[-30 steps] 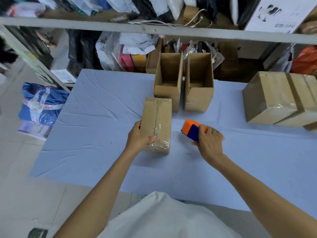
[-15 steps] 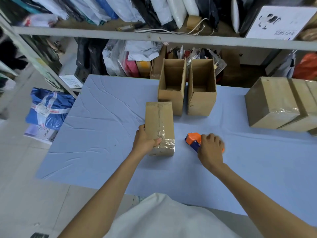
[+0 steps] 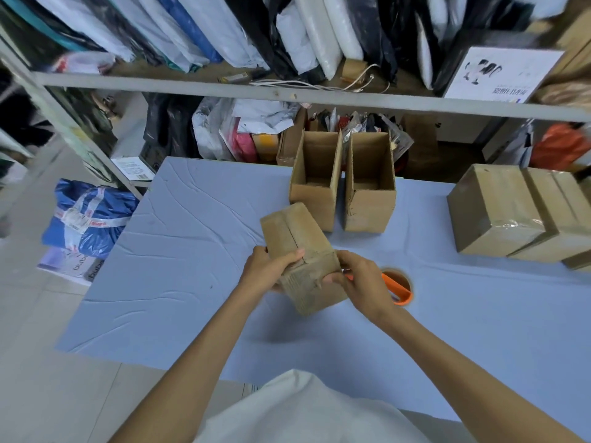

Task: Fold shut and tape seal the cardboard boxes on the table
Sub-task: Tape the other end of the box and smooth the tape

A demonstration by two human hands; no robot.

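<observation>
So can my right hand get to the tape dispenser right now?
Probably, once it lets go: the right hand grips the box, but the dispenser lies right beside it with nothing between.

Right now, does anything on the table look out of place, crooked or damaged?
Nothing looks damaged or spilled. The small box is tilted only because the left hand and right hand hold it up. The tape dispenser lies behind the right hand.
</observation>
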